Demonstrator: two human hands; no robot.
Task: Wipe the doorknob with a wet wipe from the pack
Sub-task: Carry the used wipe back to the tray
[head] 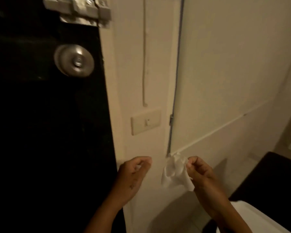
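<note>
Head view, right hand (200,171) pinches wet wipe (175,172), draping below grip

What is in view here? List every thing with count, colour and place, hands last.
door: one, black, left side
doorknob: one, silver, round, upper left on the door
latch: one, silver metal, top edge of the door
light switch: one, cream, on the wall right of the door
wet wipe: one, white, crumpled, hanging from the right hand
left hand: one, low centre, fingers curled; unclear if it holds anything
right hand: one, low right of centre, pinches the wipe
</note>
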